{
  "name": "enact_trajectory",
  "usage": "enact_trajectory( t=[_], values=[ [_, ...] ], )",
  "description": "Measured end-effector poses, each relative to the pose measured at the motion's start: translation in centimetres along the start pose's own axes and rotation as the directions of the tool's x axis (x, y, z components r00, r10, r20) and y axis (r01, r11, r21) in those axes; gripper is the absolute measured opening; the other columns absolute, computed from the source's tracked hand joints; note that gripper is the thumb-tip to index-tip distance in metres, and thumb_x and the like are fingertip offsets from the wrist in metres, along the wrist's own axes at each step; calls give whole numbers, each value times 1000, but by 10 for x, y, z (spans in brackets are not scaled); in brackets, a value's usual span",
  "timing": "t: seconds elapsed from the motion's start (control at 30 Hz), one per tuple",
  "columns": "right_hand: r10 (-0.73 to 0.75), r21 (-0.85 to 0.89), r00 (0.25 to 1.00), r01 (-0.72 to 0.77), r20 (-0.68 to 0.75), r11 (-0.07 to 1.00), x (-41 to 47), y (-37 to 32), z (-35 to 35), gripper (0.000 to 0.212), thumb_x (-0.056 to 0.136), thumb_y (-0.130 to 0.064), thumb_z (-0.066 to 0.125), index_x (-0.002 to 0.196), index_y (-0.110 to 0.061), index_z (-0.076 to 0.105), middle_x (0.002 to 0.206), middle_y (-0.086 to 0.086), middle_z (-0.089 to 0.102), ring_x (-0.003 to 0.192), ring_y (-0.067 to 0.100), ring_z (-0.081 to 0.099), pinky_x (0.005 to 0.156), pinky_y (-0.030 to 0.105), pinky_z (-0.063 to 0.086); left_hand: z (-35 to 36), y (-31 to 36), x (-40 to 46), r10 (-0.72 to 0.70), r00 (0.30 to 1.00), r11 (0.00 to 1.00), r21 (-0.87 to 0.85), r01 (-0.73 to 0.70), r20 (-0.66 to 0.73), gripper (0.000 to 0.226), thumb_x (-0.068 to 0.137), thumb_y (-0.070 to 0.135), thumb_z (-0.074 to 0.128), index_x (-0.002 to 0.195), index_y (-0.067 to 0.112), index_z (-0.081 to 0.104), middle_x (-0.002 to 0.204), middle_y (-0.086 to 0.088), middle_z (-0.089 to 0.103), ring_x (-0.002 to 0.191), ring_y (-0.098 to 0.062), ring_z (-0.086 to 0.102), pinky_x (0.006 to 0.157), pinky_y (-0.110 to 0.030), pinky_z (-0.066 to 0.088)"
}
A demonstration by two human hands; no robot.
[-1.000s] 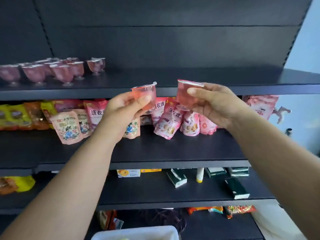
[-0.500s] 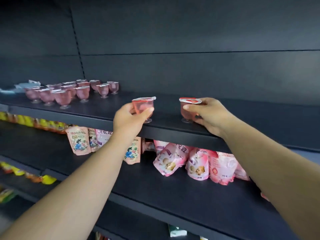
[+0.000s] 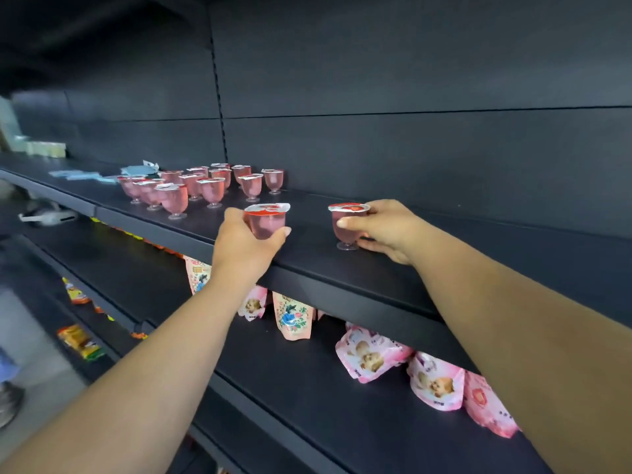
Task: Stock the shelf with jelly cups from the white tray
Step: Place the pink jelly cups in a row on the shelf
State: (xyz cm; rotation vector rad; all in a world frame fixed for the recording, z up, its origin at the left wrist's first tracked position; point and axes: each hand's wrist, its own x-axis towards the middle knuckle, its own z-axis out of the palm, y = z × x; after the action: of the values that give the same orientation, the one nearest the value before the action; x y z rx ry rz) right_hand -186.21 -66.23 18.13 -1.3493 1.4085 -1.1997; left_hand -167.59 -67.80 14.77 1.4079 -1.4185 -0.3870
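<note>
Overhead, matte black metal panelling backs the dark, flat shelf (image 3: 393, 268), whose smooth boards run in long tiers with a squared front lip. Below it, soft glossy pink pouches (image 3: 371, 359) printed with puppies lean on the lower board, beside a paler floral pouch (image 3: 292, 316). Farther left on the upper board stands a cluster of jelly cups (image 3: 191, 193), each a clear goblet shape with a small round foot, pink filling and a crinkled foil lid. Both bare forearms reach up and forward from the lower corners. The right hand (image 3: 386, 230) lies palm down over the shelf, thumb and fingers curled round the right jelly cup (image 3: 347, 222), whose foot rests on the board. The left hand (image 3: 246, 248) comes over the front lip, its fingers wrapped under and around the left jelly cup (image 3: 266, 222); whether that cup's foot touches the board is hidden by the hand. The two held cups stand upright, well apart.
</note>
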Motion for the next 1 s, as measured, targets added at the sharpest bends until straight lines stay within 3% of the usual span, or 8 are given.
enact_trajectory(
  t=[0.13, 0.3, 0.37, 0.43, 0.53, 0.67, 0.8, 1.0],
  values=[
    [19, -33, 998, -17, 56, 999, 37, -2, 17, 11, 84, -10, 66, 90, -18, 60, 84, -5, 61, 78, 5, 56, 85, 25, 46, -1, -13, 29, -30, 1000, 1000, 7, 30, -5, 48, 77, 34, 73, 102, 17, 35, 107, 0, 54, 100, -18, 52, 79, -28, 38],
    [11, -131, 1000, -11, 1, 991, 102, -4, 22, 23, 84, -15, 67, 106, -12, 62, 105, 3, 65, 91, 12, 58, 88, 28, 46, 2, -28, 94, -92, 974, 995, 55, 82, 206, 48, 69, 36, 78, 105, 11, 56, 98, 4, 63, 97, -16, 58, 87, -30, 44],
    [0, -139, 999, -5, -39, 990, 127, -1, 24, 26, 83, -15, 68, 108, -11, 63, 110, 6, 65, 94, 14, 58, 92, 30, 47, 6, -31, 114, -79, 949, 997, 34, 72, 305, 28, 71, 28, 78, 92, 16, 64, 92, 1, 67, 92, -16, 61, 88, -28, 43],
    [-13, -104, 998, 6, -68, 995, 149, 4, 25, 27, 82, -14, 69, 108, -10, 63, 114, 8, 65, 98, 17, 60, 92, 32, 48, 10, -33, 133, -86, 918, 996, 27, 82, 387, 17, 74, 19, 77, 79, 21, 60, 87, 3, 66, 88, -13, 61, 89, -26, 42],
    [-40, -47, 992, 35, -119, 998, 176, 10, 25, 33, 81, -11, 70, 113, -8, 61, 112, 7, 64, 101, 19, 61, 83, 27, 53, 19, -35, 161, -120, 863, 981, -75, 179, 490, 24, 75, 8, 75, 84, 23, 57, 96, 0, 67, 100, -16, 62, 90, -26, 47],
    [-68, -68, 990, 60, -123, 996, 200, 16, 16, 30, 80, -12, 71, 108, -11, 63, 110, 6, 65, 104, 21, 62, 98, 36, 48, 56, -31, 191, -108, 819, 968, -127, 215, 564, 26, 79, 2, 69, 88, 22, 56, 95, 4, 64, 101, -12, 58, 89, -24, 45],
    [-64, -40, 997, 63, -33, 997, 208, 21, -7, 27, 83, -6, 67, 107, -14, 60, 104, 4, 62, 96, 13, 59, 87, 26, 49, 102, -32, 214, -107, 840, 962, -157, 222, 532, 35, 80, 3, 69, 113, 8, 59, 106, -3, 64, 104, -14, 58, 91, -25, 47],
    [-68, 19, 997, 69, -48, 997, 231, 26, -29, 27, 83, -5, 66, 107, -13, 61, 103, 3, 63, 91, 11, 59, 76, 17, 48, 144, -46, 252, -38, 899, 994, -74, 78, 436, 38, 79, 20, 71, 112, 6, 56, 111, -7, 65, 109, -22, 58, 104, -41, 41]
  ],
)
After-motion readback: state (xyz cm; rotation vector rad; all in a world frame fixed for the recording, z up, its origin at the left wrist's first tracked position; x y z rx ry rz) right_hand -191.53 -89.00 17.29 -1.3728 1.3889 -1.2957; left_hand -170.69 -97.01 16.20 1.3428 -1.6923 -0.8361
